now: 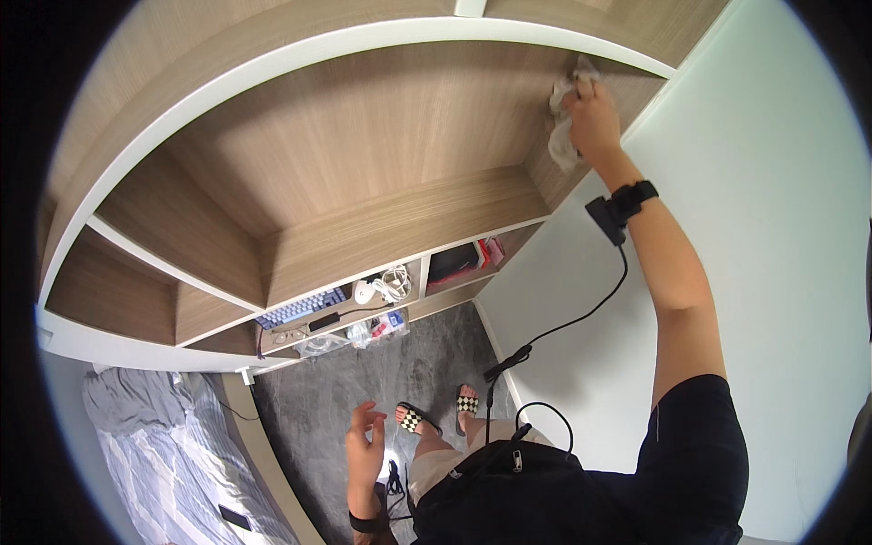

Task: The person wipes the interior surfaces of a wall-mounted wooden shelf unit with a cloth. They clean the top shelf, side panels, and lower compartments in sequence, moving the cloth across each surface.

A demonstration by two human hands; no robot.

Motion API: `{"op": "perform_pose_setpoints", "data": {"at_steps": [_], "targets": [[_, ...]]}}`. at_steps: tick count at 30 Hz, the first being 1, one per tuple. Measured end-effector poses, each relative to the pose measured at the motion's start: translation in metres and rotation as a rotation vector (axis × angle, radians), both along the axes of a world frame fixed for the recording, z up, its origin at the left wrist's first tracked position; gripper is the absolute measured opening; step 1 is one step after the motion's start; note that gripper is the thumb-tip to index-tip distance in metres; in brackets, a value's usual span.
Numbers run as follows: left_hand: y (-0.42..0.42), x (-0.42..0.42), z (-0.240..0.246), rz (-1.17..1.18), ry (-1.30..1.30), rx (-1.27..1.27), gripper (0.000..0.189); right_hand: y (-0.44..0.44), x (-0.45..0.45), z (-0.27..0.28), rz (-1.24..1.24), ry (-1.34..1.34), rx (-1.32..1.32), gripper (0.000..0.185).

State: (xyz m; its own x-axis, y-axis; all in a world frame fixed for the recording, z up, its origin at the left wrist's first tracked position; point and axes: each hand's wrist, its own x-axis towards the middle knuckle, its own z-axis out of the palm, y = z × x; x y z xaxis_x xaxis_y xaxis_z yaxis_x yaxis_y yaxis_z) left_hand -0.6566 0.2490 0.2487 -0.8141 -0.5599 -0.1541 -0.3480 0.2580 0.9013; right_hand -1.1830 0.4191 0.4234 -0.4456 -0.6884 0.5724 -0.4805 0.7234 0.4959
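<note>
My right hand (pixel 594 119) is raised and closed around a crumpled, whitish cloth (pixel 563 139). It presses the cloth to the right side panel of a large wood-grain shelf compartment (pixel 381 129). A black device is strapped to that wrist, with a black cable (pixel 582 317) hanging from it. My left hand (pixel 366 439) is low beside my body, above the grey floor, fingers slightly curled and apart, with nothing in it. A black band circles the left wrist.
Lower shelves hold a blue and white keyboard (pixel 303 308), a coiled white cable (pixel 393 283) and a black item (pixel 453 262). Plastic bags (pixel 368 332) lie below them. A bed (pixel 177 463) with a phone (pixel 235 517) stands at the left; a pale wall (pixel 770 225) rises on the right.
</note>
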Motion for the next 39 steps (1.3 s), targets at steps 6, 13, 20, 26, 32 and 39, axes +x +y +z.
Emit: {"op": "perform_pose_setpoints", "data": {"at_steps": [6, 13, 20, 26, 32, 39], "targets": [[0.000, -0.001, 0.004, -0.016, -0.024, 0.007, 0.024, -0.002, -0.026, 0.023, 0.048, 0.156, -0.025, 0.014], [0.003, -0.009, 0.006, -0.049, -0.006, -0.043, 0.024, 0.000, -0.022, -0.008, 0.080, -0.043, -0.063, 0.015], [0.001, -0.014, 0.002, -0.080, 0.005, -0.036, 0.024, 0.011, -0.001, 0.029, -0.030, 0.031, -0.180, 0.017], [0.004, -0.024, 0.005, -0.104, -0.020, -0.035, 0.024, 0.019, 0.028, -0.017, 0.072, 0.104, -0.066, 0.011], [0.003, -0.031, 0.004, -0.140, 0.031, -0.098, 0.022, 0.027, 0.032, 0.006, 0.076, -0.025, -0.149, 0.014], [0.010, -0.038, 0.010, -0.152, 0.047, -0.091, 0.021, 0.038, 0.049, 0.008, 0.140, 0.075, -0.158, 0.015]]}}
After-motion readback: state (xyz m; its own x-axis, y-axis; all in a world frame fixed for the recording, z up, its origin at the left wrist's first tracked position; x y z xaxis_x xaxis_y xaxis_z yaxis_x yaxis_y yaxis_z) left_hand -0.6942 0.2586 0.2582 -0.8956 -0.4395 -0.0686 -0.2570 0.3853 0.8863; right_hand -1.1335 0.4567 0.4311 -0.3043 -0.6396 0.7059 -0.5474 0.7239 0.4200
